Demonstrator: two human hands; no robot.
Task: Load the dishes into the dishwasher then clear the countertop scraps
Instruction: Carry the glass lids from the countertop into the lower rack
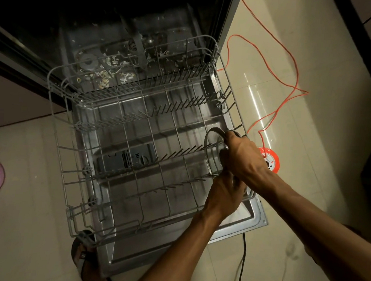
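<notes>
Entry: lower rack (125, 137) pulled out over the open dishwasher door (249, 215); centre of frame. Apart from the lid, no dishes visible in it. Tub floor (111, 73), upper centre, shows pale food debris.

Step in hand, as I judge it: seating the glass lid (215, 151) on edge between tines at the rack's right side.

Your left hand (224, 195), lower centre-right, sits at the lid's lower edge with fingers curled near the rim; whether it actually grips I cannot tell. Your right hand (243, 155), just right of it, grips the lid from the top, fingers wrapped around the knob area.

Advice: keep the lid upright, guide its lower rim into a gap between two tines with the left hand, and only let go with the right once the rim rests against wire. Glass on wire slides easily, so lower it gently.

Lid appearance: round, clear glass, dark rim band, standing nearly on edge, face turned left.

Far right: orange cable reel (271, 161) on the floor beside the rack, clear of the work.
</notes>
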